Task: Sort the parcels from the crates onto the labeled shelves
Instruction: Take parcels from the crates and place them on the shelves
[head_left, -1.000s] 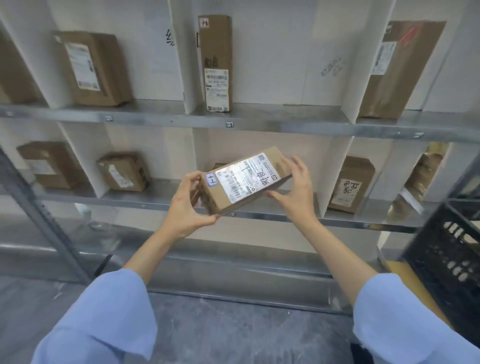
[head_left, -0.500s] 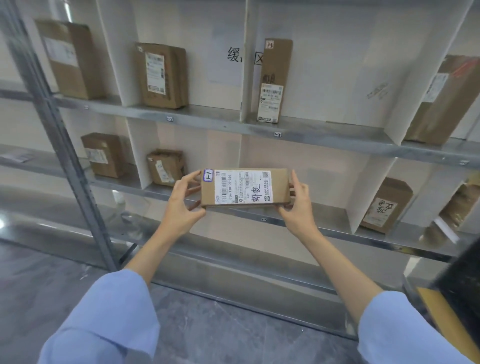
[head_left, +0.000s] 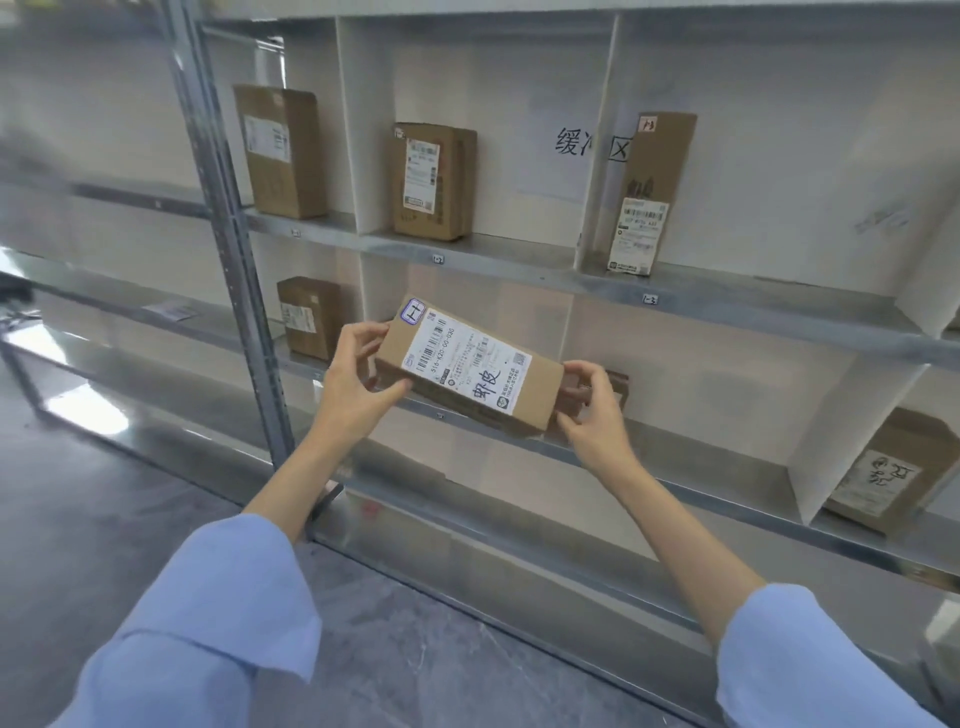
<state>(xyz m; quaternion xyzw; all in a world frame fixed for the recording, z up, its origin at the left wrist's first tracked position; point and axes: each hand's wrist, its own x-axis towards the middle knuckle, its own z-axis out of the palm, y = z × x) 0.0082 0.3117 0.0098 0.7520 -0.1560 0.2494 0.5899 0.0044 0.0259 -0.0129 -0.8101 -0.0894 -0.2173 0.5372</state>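
Blue sleeves (head_left: 223, 613) reach forward. The left hand (head_left: 358, 384) and right hand (head_left: 592, 415) each clamp one end of a tilted brown parcel (head_left: 467, 374) with a white label, held in front of the lower shelf (head_left: 701, 499). Behind it, boxes (head_left: 435, 181) stand in white-walled compartments.

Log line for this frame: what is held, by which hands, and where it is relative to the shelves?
held: labeled parcel | grip: left hand and right hand, one per end | position: tilted, in front of shelf rack, not yet placed
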